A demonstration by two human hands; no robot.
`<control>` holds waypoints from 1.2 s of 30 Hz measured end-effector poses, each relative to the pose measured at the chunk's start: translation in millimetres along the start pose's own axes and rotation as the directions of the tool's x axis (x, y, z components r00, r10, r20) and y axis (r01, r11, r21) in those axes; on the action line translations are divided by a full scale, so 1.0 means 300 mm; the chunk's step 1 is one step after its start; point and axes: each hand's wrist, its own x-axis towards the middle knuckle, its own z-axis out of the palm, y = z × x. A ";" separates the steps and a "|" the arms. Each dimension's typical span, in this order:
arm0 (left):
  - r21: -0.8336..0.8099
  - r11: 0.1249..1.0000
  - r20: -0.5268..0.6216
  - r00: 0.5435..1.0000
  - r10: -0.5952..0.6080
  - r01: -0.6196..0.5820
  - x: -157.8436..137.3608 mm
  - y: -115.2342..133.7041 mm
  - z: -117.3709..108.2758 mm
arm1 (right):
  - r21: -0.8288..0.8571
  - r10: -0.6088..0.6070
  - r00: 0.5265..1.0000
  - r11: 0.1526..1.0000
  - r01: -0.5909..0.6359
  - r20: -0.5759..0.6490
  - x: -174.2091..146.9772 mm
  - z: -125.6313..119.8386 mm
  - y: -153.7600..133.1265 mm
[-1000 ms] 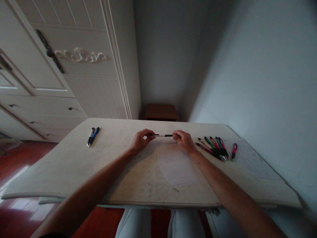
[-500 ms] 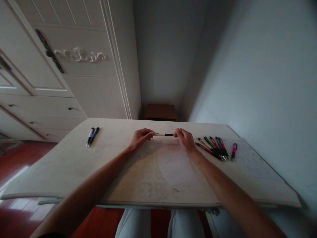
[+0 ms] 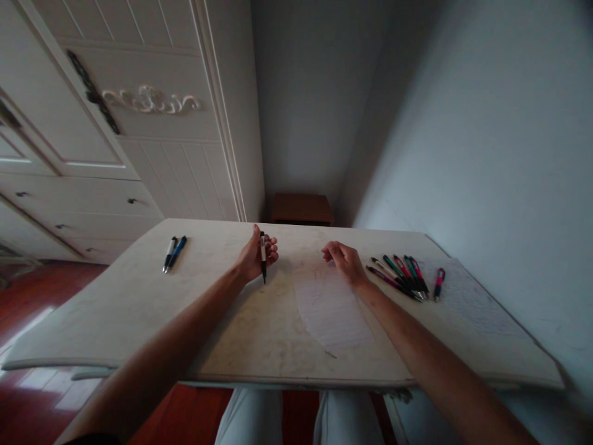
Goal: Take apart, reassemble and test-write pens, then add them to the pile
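Note:
My left hand (image 3: pixel 258 253) is raised over the far middle of the table, palm turned inward. It holds a black-and-white pen (image 3: pixel 264 256) upright against the thumb side, its narrow dark end pointing down; the other fingers are loosely curled. My right hand (image 3: pixel 343 258) is above the far end of a sheet of paper (image 3: pixel 331 309), apart from the pen. Its fingers are bent in together, and whatever may be between the fingertips is hidden or too small to make out. Several pens (image 3: pixel 401 278) lie in a group just right of this hand.
A white pen (image 3: pixel 169 254) and a blue pen (image 3: pixel 176 253) lie side by side at the table's left. One pink-and-black pen (image 3: pixel 438 284) rests near another written sheet (image 3: pixel 477 303) by the wall. A white cabinet (image 3: pixel 185 111) stands beyond the white table (image 3: pixel 115 309).
The pen was level, held between both hands. My right hand has let go of it, and my left hand has turned it upright and moved slightly left. The right hand stayed about where it was.

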 end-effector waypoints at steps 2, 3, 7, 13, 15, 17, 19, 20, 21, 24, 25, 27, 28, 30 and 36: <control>-0.066 0.998 0.002 1.000 -0.023 0.023 -0.006 0.007 -0.001 | 0.010 -0.002 1.000 1.000 0.002 0.001 -0.001 -0.001 -0.003; -0.093 0.995 0.007 1.000 -0.025 0.026 -0.009 0.010 -0.004 | 0.013 -0.001 1.000 1.000 0.001 0.003 -0.002 -0.001 -0.003; -0.129 0.992 0.047 0.999 0.022 -0.015 -0.018 0.023 -0.020 | 0.022 0.002 1.000 1.000 -0.002 0.013 -0.004 0.000 0.000; -0.156 0.983 0.048 0.993 0.106 -0.097 -0.032 0.047 -0.035 | 0.026 0.009 1.000 1.000 -0.009 0.019 -0.008 0.000 0.006; -0.175 0.979 0.064 0.992 0.112 -0.100 -0.036 0.051 -0.036 | 0.026 0.010 1.000 1.000 -0.010 0.019 -0.009 -0.001 0.005; -0.191 0.977 0.081 0.991 0.106 -0.089 -0.042 0.054 -0.034 | 0.029 0.012 1.000 0.999 -0.013 0.021 -0.009 -0.001 0.002; -0.213 0.974 0.091 0.991 0.097 -0.076 -0.051 0.056 -0.029 | 0.034 0.016 1.000 0.999 -0.017 0.024 -0.009 0.000 0.001; -0.225 0.972 0.094 0.991 0.093 -0.070 -0.055 0.056 -0.025 | 0.034 0.018 1.000 0.999 -0.019 0.023 -0.009 0.000 0.001; -0.239 0.969 0.098 0.991 0.089 -0.063 -0.059 0.057 -0.022 | 0.033 0.020 1.000 0.999 -0.021 0.023 -0.009 0.000 0.001; -0.278 0.960 0.130 0.990 0.059 -0.021 -0.066 0.053 -0.015 | 0.032 0.018 0.999 0.999 -0.019 0.031 -0.008 0.001 0.009; -0.293 0.956 0.150 0.988 0.047 -0.001 -0.067 0.051 -0.015 | 0.033 0.018 0.999 0.999 -0.019 0.035 -0.008 0.001 0.012; -0.323 0.946 0.192 0.981 0.033 0.031 -0.069 0.045 -0.015 | 0.033 0.020 0.999 0.999 -0.022 0.042 -0.007 0.001 0.016; -0.332 0.942 0.212 0.977 0.031 0.042 -0.070 0.043 -0.015 | 0.032 0.023 0.999 0.999 -0.024 0.042 -0.007 0.001 0.018; -0.331 0.942 0.246 0.969 0.028 0.056 -0.075 0.041 -0.012 | 0.028 0.025 0.999 0.999 -0.026 0.037 -0.006 0.001 0.017; -0.274 0.957 0.281 0.960 -0.016 0.096 -0.091 0.041 0.004 | 0.041 0.015 0.999 0.999 -0.016 0.045 -0.005 0.000 0.012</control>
